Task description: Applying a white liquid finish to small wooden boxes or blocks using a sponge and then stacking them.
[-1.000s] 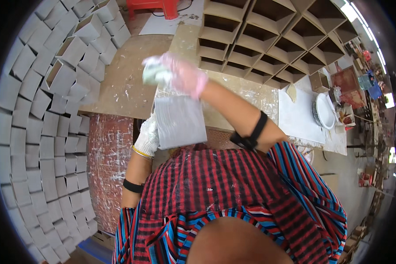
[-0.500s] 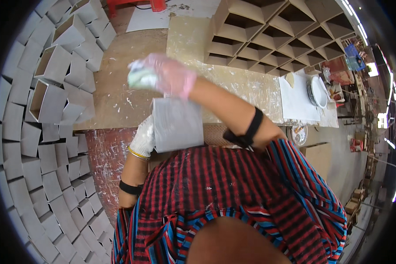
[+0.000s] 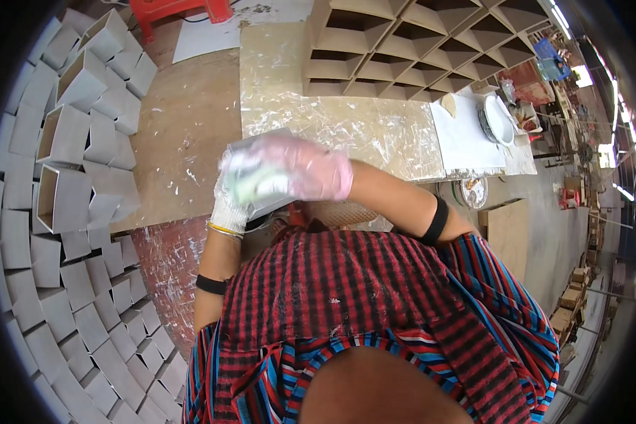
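A grey-coated open box (image 3: 270, 206) is held up in front of me at the near edge of the worktable. My left hand (image 3: 227, 210), in a white knit glove, grips it from the left; most of its fingers are hidden. Over the box is my right hand (image 3: 307, 168) in a thin pink glove, blurred by motion. It is closed round a soft pale green and white wad (image 3: 256, 185), perhaps a cloth or sponge, which overlaps the box's surface. Much of the box is hidden behind this hand and the wad.
Stacked grey boxes (image 3: 63, 201) fill the left side. Bare brown boxes (image 3: 360, 62) stand piled on the paint-spattered worktable (image 3: 191, 141). A white basin (image 3: 499, 121) sits at the right, with a round container (image 3: 471, 191) below. A red stool (image 3: 180, 10) is at the back.
My right hand has come down and nearer with the wad, from beyond the box to over it. The box has tilted in my left hand. The whole view has shifted slightly.
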A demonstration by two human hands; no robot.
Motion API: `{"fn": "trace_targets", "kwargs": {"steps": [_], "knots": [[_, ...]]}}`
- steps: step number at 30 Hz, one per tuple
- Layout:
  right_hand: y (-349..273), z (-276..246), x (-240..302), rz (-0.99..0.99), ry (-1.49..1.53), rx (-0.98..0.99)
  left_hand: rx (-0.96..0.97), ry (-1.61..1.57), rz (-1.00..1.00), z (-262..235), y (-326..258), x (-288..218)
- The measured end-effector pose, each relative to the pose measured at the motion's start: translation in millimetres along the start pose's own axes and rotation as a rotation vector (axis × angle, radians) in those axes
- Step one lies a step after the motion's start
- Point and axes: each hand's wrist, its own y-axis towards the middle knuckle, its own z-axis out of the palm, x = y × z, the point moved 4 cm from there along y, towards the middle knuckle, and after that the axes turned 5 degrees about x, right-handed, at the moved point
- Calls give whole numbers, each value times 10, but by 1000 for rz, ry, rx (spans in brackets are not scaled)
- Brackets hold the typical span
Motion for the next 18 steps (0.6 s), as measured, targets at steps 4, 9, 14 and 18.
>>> {"fn": "trace_targets", "kwargs": {"steps": [4, 9, 14, 18], "knots": [[141, 102, -77, 87, -177, 65, 149, -562, 146, -34, -53, 73], [358, -547, -605, 91, 154, -317, -267, -625, -364, 348, 28, -145], [171, -763, -511, 62, -564, -360, -200, -749, -340, 259, 72, -31], [105, -722, -298, 54, -832, -383, -262, -733, -331, 415, 92, -45]]}}
